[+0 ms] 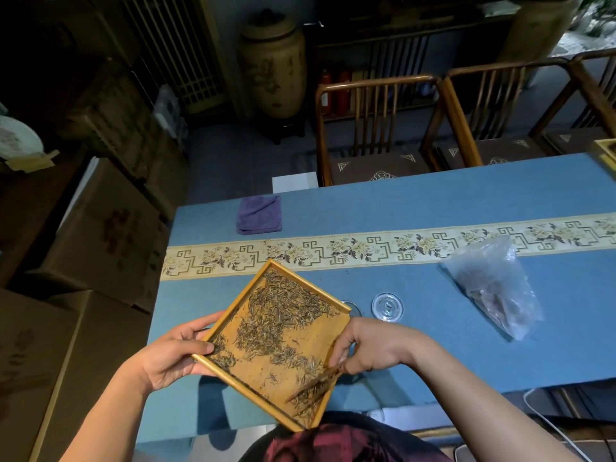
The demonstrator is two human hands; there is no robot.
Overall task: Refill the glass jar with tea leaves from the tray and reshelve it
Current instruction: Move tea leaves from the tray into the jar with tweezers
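Currently my left hand (pixel 173 356) grips the left edge of the bamboo tray (pixel 316 340), thumb over the rim, fingers beneath, lifting it clear of the blue tablecloth (pixel 433 201) near the front edge of the tabletop. My right hand (pixel 373 348) is closed on a small brush-like tool (pixel 316 383); I cannot tell exactly what it is, as it is blurred. Its tip rests among the tea leaves (pixel 283 315) at the tray's near right corner.

The glass jar (pixel 350 306) shows only as a sliver of rim behind the tray's far right corner, just beside its glass lid (pixel 387 306), which lies flat on the cloth. The jar mouth is mostly hidden.

Judgement: leaves are still scattered across the whole tray, so filling is early. To do it well: tilt the tray so one corner acts as a spout, bring that corner directly over the jar mouth, then sweep in short strokes toward it. Keep the tilt shallow; a steep angle would dump leaves past the mouth onto the cloth. A plastic bag (pixel 493 288) lies further right, well apart.
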